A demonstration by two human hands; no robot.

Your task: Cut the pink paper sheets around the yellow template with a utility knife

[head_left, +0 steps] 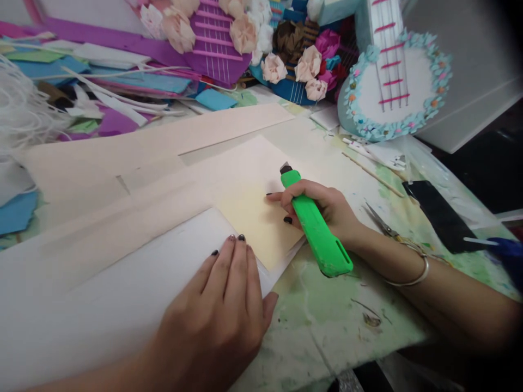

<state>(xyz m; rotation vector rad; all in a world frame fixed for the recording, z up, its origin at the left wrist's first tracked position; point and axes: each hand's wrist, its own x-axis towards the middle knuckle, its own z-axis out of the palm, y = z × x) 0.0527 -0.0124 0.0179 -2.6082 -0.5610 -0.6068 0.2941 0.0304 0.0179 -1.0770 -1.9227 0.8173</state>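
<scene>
Left hand (223, 307) lay open on the white sheet (134, 288) while my right hand (335, 212) gripped a green cutter (314, 226) near yellow paper (251, 218).

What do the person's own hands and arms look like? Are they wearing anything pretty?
The left hand and right hand wear no gloves. Dark, glossy nail polish shows on several nails. A thin, pale, metallic-looking round bangle circles the right forearm. No sleeve shows on it or on the left forearm.
</scene>
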